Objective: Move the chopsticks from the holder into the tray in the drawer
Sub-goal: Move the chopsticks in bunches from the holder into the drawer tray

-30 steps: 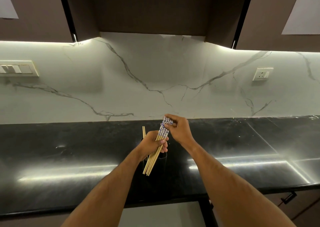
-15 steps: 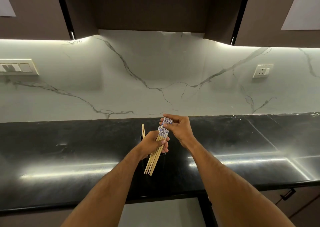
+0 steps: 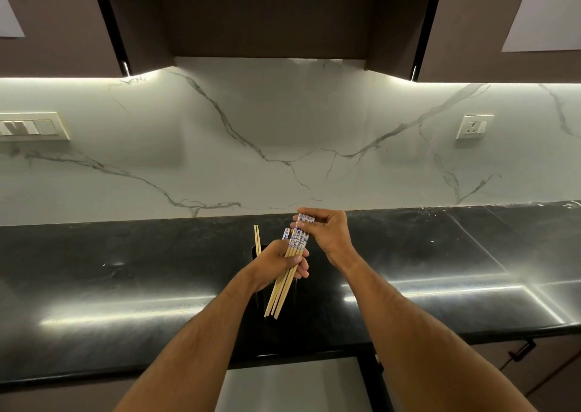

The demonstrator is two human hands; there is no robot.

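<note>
Both bare forearms reach forward from the near edge, converging mid-scene. Left hand (image 3: 276, 265) curled closed around a bundle of chopsticks (image 3: 284, 281), thumb across the front. Right hand (image 3: 327, 232) just beyond, fingertips apparently pinching the bundle's patterned upper ends, wrist bent.

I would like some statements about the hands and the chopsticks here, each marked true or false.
1. The left hand grips a bundle of chopsticks. True.
2. The right hand rests flat on the counter. False: it pinches the bundle's patterned top ends.
3. Two chopsticks stand in the holder. True.
4. The bundle lies on the counter. False: it is held above it.
</note>
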